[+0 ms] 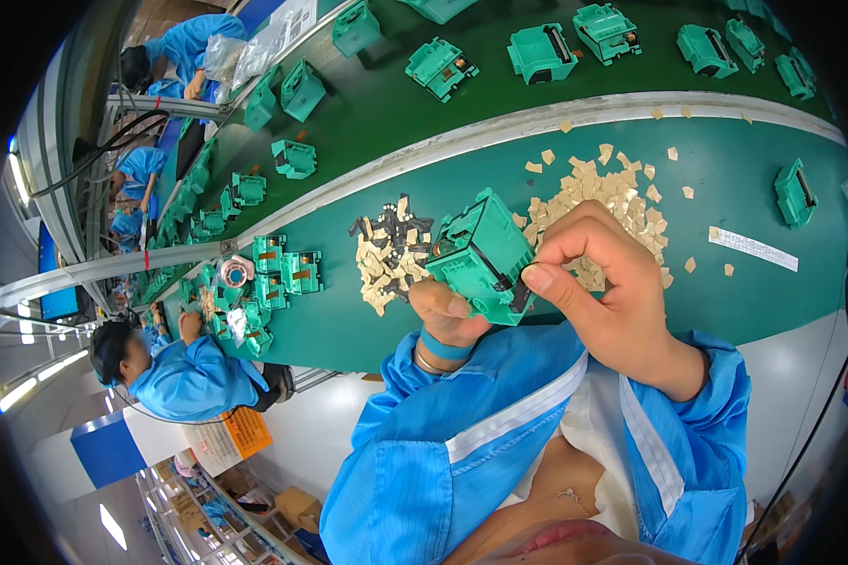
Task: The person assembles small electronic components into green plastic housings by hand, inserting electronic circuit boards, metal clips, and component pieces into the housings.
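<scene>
A green plastic housing [485,259], box-shaped with a black strip along one edge, is held up over the near side of the bench. My left hand [448,315] grips it from below and the left, with a blue band on the wrist. At the housing's right edge, my right hand [608,292] has thumb and forefinger pinched against the black strip; whether a small piece is between them is hidden. Behind the right hand spreads a pile of small beige pieces [598,193]. Left of the housing lies a heap of mixed beige and black pieces [391,250].
Beyond a pale rail [424,151], a green conveyor [377,104] carries several green housings. Another housing [796,193] and a white printed strip [754,249] lie at right. Stacked housings [287,271] and a tape roll [236,272] stand at left, near a co-worker in blue [193,381].
</scene>
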Available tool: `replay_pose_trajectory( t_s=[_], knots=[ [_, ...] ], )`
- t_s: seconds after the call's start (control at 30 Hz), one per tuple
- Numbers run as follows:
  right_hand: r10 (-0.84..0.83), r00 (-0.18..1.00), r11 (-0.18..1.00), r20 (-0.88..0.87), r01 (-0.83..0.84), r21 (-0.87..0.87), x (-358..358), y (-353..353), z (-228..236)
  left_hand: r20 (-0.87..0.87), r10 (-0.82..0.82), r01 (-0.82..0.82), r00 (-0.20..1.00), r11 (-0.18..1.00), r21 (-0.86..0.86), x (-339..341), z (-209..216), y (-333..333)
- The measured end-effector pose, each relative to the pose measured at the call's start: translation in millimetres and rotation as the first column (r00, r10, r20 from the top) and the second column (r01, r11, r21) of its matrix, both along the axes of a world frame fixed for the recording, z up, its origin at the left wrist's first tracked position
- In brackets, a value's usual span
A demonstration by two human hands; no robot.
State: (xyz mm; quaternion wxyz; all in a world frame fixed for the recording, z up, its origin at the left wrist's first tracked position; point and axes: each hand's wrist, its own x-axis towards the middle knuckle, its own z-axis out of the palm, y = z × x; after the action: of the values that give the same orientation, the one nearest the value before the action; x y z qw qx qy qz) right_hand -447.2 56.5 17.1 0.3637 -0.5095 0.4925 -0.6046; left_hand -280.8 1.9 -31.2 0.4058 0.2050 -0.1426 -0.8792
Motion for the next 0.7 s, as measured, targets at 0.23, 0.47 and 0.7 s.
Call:
replay_pose_trajectory(
  t_s=[0.23,0.47,0.7],
  knots=[
    [-0.081,0.994,0.995,-0.072,0.076,-0.068,5,0,0,-0.071,0.000,0.001,0.997,1.000,0.008,0,0,1],
    [-0.094,0.992,0.993,-0.085,0.087,-0.082,6,1,0,-0.041,0.014,-0.015,0.999,0.999,-0.033,1,-4,3],
    [-0.054,0.996,0.998,-0.072,0.053,-0.014,1,-3,-4,-0.150,-0.028,0.030,0.988,1.000,0.008,2,-10,-5]
  ],
)
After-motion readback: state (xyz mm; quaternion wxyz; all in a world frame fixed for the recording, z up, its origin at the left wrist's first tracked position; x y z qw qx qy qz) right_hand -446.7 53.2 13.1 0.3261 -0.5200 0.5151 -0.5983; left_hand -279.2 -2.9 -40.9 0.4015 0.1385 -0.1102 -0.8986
